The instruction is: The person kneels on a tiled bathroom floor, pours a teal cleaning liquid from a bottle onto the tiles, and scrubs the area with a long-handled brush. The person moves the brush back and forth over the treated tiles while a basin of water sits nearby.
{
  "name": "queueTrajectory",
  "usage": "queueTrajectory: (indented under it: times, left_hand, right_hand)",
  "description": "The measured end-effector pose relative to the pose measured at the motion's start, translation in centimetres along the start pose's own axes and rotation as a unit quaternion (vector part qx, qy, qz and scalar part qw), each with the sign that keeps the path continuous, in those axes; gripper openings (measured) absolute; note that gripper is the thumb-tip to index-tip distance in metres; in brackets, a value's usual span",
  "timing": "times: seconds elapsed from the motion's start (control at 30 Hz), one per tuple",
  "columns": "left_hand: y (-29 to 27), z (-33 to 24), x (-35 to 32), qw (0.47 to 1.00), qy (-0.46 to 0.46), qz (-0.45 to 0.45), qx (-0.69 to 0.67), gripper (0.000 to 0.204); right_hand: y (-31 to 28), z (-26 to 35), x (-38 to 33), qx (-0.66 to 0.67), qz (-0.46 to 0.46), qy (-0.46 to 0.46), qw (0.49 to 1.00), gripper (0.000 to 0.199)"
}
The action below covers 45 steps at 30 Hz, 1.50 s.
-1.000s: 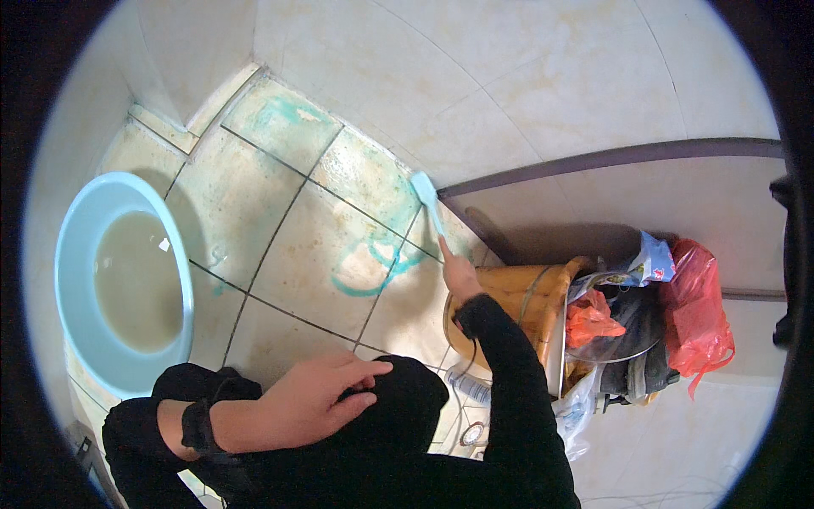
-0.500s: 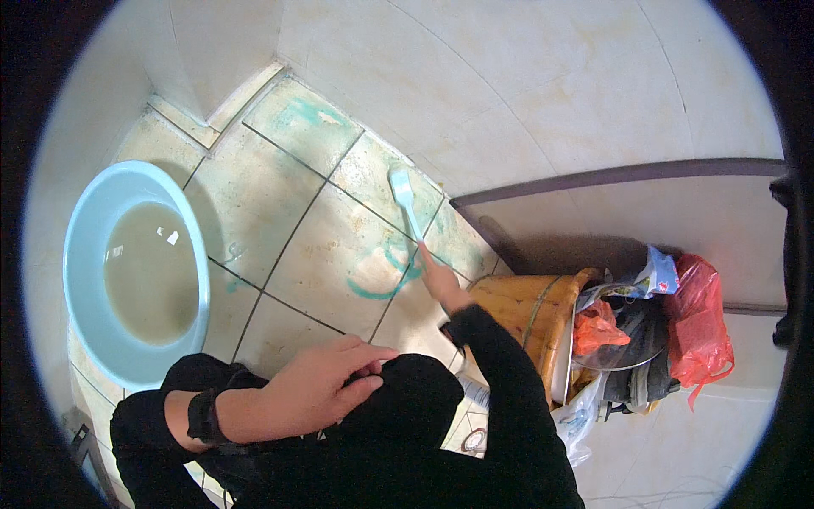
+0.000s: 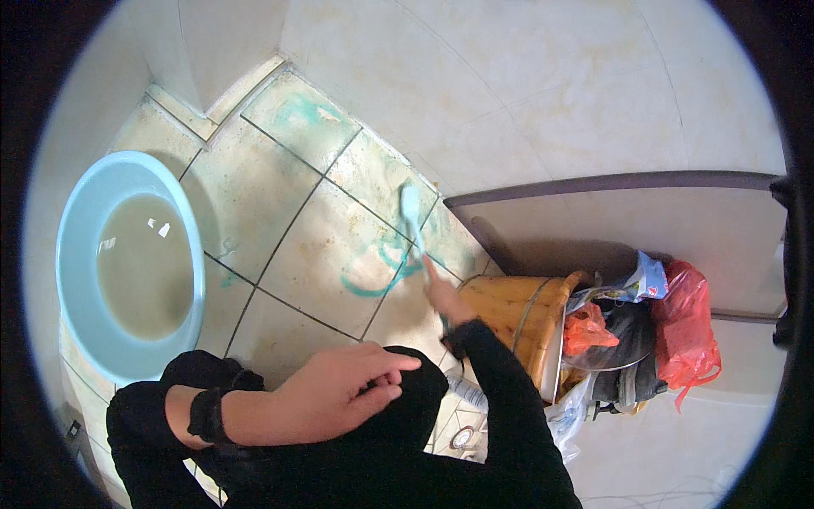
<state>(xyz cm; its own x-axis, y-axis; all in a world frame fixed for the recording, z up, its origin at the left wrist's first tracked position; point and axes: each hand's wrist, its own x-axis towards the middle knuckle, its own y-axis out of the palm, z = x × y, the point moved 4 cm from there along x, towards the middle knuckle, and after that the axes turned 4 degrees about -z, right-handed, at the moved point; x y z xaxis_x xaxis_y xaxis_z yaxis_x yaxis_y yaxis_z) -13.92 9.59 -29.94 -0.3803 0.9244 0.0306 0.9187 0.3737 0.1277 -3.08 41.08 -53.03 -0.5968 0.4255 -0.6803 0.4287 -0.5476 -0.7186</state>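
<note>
My right hand is wrapped round the handle of a pale blue scrub brush, whose head rests on the beige floor tiles near the wall. Green smears of cleaner or dye lie on the tiles beside the brush. Over my black-clad knee rests my left hand, loosely curled with a gap between thumb and forefinger and nothing in it. Slightly blurred, the brush hides its bristles beneath its head.
On the left stands a light blue basin of cloudy water. To the right, a wooden bucket lies close to my right forearm, with an orange bag, dark shoes and a red plastic bag around its mouth. A white wall bounds the far side.
The brush has shifted slightly right and toward me along the floor, with my right hand moving along. My left hand has slid a little to the right over the knee.
</note>
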Motion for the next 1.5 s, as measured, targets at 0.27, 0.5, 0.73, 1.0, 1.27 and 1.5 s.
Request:
queueTrajectory:
  times: [0.27, 0.5, 0.73, 1.0, 1.27, 1.5]
  left_hand:
    - [0.0, 0.3, -0.9, 0.998, -0.054, -0.006, 0.016, 0.035]
    - [0.1, 0.6, -0.7, 0.997, -0.07, -0.003, 0.018, 0.034]
    - [-0.2, 0.5, -0.5, 0.999, -0.051, 0.008, -0.002, 0.032]
    - [-0.4, 0.9, -0.5, 1.0, -0.027, 0.005, -0.008, 0.028]
    - [-0.2, 1.2, -0.4, 0.998, -0.057, 0.0, -0.015, 0.026]
    - [-0.1, 1.8, -0.6, 0.996, -0.087, 0.0, 0.022, 0.025]
  right_hand:
    - [-0.1, -0.2, 0.4, -0.029, 0.032, -0.036, 0.998, 0.081]
    - [0.2, -0.7, 0.4, 0.002, 0.05, -0.046, 0.998, 0.082]
    - [-0.9, -1.0, 1.0, 0.039, -0.029, -0.013, 0.999, 0.081]
    - [-1.0, -0.1, 0.6, -0.037, -0.01, -0.048, 0.998, 0.081]
    - [0.9, 1.7, -2.1, 0.02, 0.099, -0.019, 0.995, 0.082]
    - [1.2, 4.0, -0.7, 0.037, 0.061, -0.106, 0.992, 0.077]
